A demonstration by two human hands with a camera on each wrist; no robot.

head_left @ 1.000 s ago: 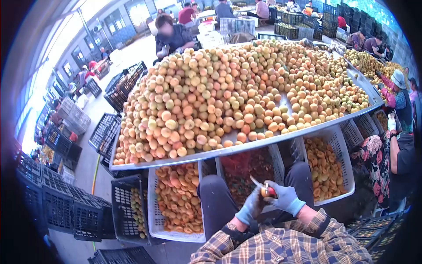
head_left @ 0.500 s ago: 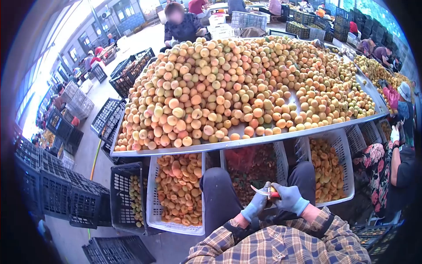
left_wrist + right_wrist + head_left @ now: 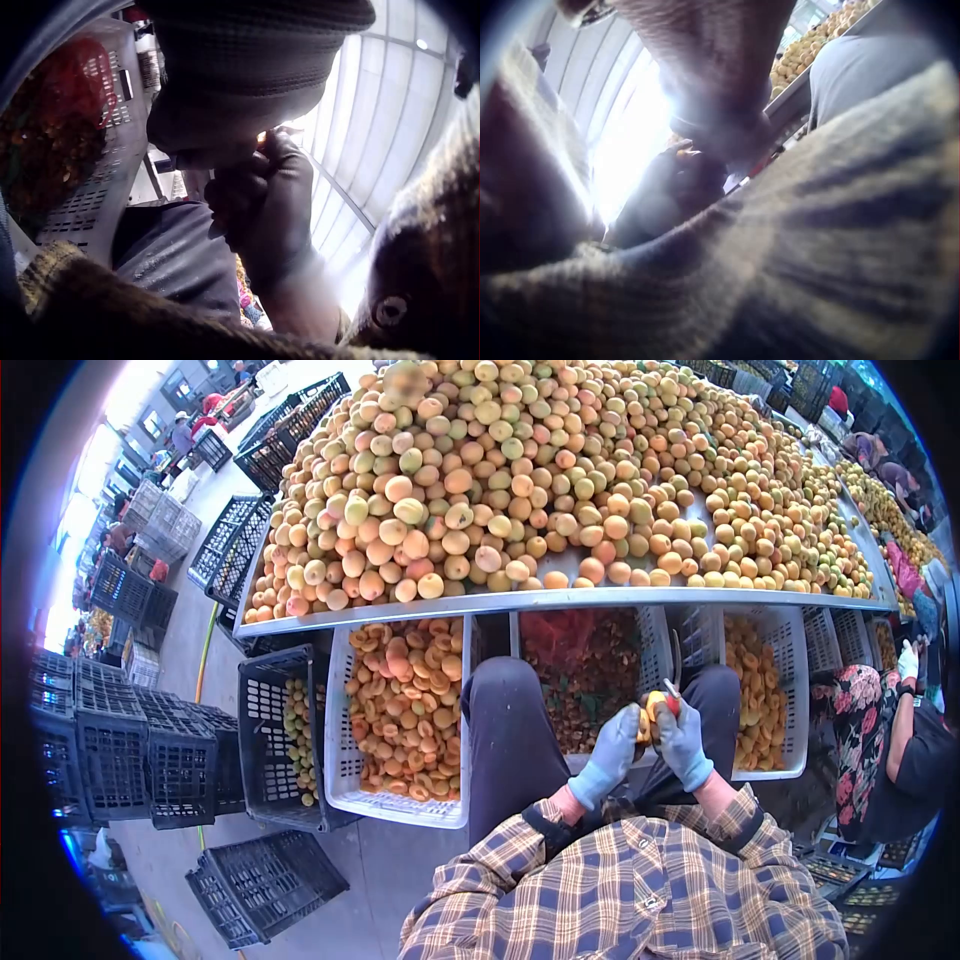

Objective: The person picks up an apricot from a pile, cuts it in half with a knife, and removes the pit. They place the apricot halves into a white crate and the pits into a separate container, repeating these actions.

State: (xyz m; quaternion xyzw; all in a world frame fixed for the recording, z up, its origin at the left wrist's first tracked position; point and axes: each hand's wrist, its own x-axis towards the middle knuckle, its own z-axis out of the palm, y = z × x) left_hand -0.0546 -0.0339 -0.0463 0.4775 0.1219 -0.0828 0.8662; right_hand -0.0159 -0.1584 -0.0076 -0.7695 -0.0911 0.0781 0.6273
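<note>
In the head view both gloved hands meet between the knees. My left hand [image 3: 613, 753] grips an orange apricot [image 3: 655, 702], which shows between the fingers of both hands. My right hand [image 3: 684, 746] holds a knife [image 3: 673, 706] by its red handle, the curved blade pointing up and away from me. Below and beyond the hands is a crate [image 3: 652, 645] holding dark brown bits and a red net bag [image 3: 560, 637]. In the left wrist view the left glove [image 3: 247, 82] fills the top and hides most of the apricot; the right wrist view is dark and glary.
A metal-edged table [image 3: 560, 598] heaped with whole apricots [image 3: 450, 490] spans the front. White crates of halved apricots stand left [image 3: 345, 795] and right [image 3: 795, 745] of my legs. Black crates [image 3: 265, 885] lie farther left. Another person's flowered trouser leg [image 3: 858, 745] is at the right.
The head view has tilted down. The knife blade, which pointed left across the hands, now points away beside the right hand. The apricot now shows orange between the hands.
</note>
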